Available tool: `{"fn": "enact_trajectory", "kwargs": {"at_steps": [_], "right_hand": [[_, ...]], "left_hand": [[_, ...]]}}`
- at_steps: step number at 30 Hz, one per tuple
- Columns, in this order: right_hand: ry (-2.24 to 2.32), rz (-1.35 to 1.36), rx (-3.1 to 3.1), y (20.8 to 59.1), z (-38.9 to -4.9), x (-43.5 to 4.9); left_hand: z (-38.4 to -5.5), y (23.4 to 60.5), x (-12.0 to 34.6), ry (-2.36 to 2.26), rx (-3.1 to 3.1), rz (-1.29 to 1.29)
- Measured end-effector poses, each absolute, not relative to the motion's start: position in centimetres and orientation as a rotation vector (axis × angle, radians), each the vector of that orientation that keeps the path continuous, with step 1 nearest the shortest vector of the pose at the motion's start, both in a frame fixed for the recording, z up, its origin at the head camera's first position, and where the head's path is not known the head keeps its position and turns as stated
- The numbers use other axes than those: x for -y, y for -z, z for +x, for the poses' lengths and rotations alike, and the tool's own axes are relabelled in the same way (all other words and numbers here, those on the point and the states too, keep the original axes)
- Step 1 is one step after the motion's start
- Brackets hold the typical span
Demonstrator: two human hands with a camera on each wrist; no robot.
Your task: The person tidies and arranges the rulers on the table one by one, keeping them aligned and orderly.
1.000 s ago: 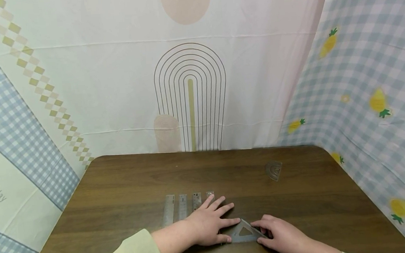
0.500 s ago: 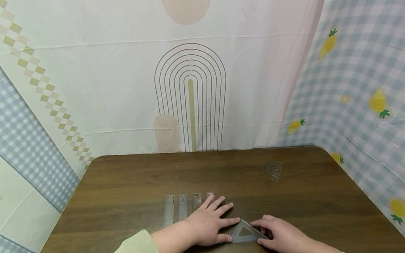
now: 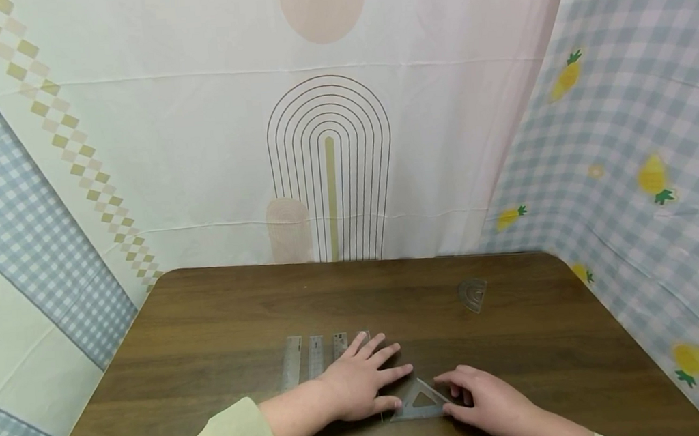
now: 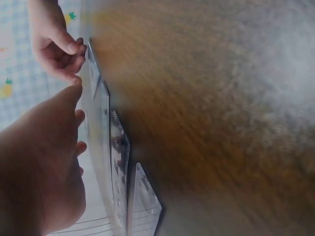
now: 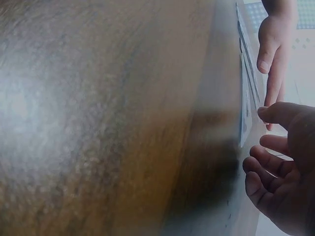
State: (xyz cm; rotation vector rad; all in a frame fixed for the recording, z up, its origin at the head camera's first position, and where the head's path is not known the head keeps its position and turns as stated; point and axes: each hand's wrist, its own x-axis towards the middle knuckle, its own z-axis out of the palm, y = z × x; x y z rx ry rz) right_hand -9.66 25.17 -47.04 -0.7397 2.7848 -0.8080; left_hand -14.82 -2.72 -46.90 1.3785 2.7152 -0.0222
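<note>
My left hand (image 3: 359,385) lies with its fingers spread over a clear straight ruler, whose top end (image 3: 365,332) peeks out behind the fingers. A clear triangular set square (image 3: 423,413) is flat on the table just right of the left thumb. Beside its right corner is my right hand (image 3: 493,402), fingers loosely bent, the thumb tip at the corner; whether it touches cannot be told. In the left wrist view the set square (image 4: 93,66) appears edge-on below the right hand (image 4: 56,46). Neither hand pinches anything.
Left of the left hand lie a wide ruler (image 3: 293,361), a narrower ruler (image 3: 316,354) and a darker-marked ruler (image 3: 339,345), side by side. A clear protractor (image 3: 473,295) lies farther back at the right on the brown table (image 3: 227,310). Patterned curtains (image 3: 196,155) hang behind.
The right hand's fingers have loosened from the set square's right side and shifted slightly right. The left hand's fingers have lifted or shifted slightly away from the set square's top corner.
</note>
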Motion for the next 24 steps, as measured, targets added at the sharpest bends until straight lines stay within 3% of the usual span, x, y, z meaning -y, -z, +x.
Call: {"fn": "enact_trajectory", "kwargs": {"at_steps": [24], "right_hand": [[0.807,-0.616,-2.932,46.5,-10.6,-26.2]], "left_hand": [[-15.6,46.4,1.6,-0.067,-2.787,1.246]]}}
